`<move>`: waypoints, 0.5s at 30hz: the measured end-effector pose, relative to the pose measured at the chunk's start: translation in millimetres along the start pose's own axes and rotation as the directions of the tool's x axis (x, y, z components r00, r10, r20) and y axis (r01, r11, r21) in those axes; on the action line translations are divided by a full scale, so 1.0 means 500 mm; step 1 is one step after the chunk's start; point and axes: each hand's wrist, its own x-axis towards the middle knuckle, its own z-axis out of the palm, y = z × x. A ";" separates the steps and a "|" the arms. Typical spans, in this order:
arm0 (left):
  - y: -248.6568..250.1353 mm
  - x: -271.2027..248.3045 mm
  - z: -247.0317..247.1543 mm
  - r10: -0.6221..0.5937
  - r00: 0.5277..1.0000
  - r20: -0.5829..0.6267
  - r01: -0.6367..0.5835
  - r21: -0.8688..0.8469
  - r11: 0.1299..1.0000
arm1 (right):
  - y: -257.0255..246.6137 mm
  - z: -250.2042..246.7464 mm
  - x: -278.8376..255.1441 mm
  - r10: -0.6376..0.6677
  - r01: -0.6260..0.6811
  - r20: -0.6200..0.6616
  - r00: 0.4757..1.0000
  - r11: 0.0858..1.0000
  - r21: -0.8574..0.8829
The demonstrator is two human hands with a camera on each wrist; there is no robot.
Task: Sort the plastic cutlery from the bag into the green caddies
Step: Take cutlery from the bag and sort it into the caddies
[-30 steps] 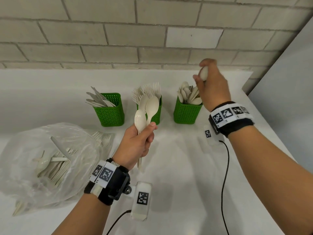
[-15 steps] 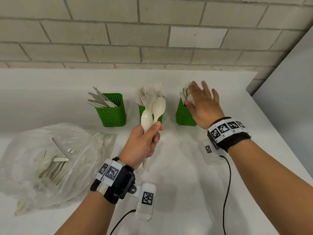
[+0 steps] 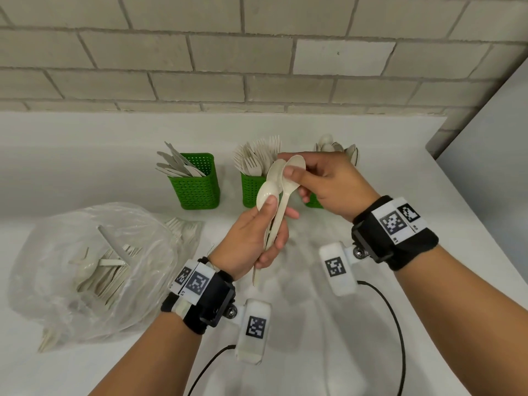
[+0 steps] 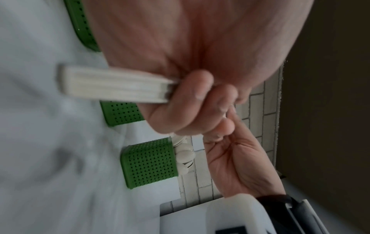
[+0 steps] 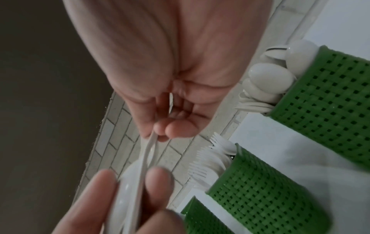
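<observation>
While the left hand (image 3: 251, 235) grips a bunch of spoons (image 3: 275, 192) by the handles at frame centre, the right hand (image 3: 328, 184) pinches the topmost bowl. Right-hand caddy (image 3: 313, 202) mostly hidden behind that hand. Bag (image 3: 91, 270) lower left, contents hazy, probably forks.

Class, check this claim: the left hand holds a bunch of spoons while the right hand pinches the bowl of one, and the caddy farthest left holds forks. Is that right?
Not quite. The head view shows the leftmost caddy holds knives; the forks are in the middle one. The left hand does hold spoons, and the right hand pinches one bowl.
</observation>
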 end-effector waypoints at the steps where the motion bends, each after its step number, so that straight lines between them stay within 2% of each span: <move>1: 0.003 -0.002 -0.002 -0.009 1.000 0.016 0.009 0.011 1.000 | -0.001 0.005 -0.001 0.003 -0.003 0.023 1.000 1.000 0.001; 5: 0.006 -0.004 -0.012 -0.056 0.995 0.078 0.049 0.090 0.995 | 0.004 0.018 -0.004 -0.001 0.003 0.056 0.998 0.999 -0.040; 8: 0.010 -0.006 -0.013 -0.097 0.991 0.095 0.085 0.122 0.989 | 0.010 0.032 -0.004 -0.030 0.042 0.068 0.997 0.981 -0.188; 10: 0.011 -0.007 -0.012 -0.106 0.993 0.058 0.094 0.182 0.979 | 0.017 0.040 -0.006 -0.043 0.062 0.071 0.997 0.957 -0.282; 12: 0.007 -0.005 -0.014 -0.062 0.998 -0.028 0.068 0.304 0.950 | 0.028 0.043 -0.006 -0.064 0.079 0.051 0.997 0.921 -0.381; 15: -0.013 0.006 -0.021 0.114 0.988 -0.107 -0.044 0.507 0.861 | 0.039 0.047 0.002 -0.038 0.014 -0.050 0.998 0.905 -0.424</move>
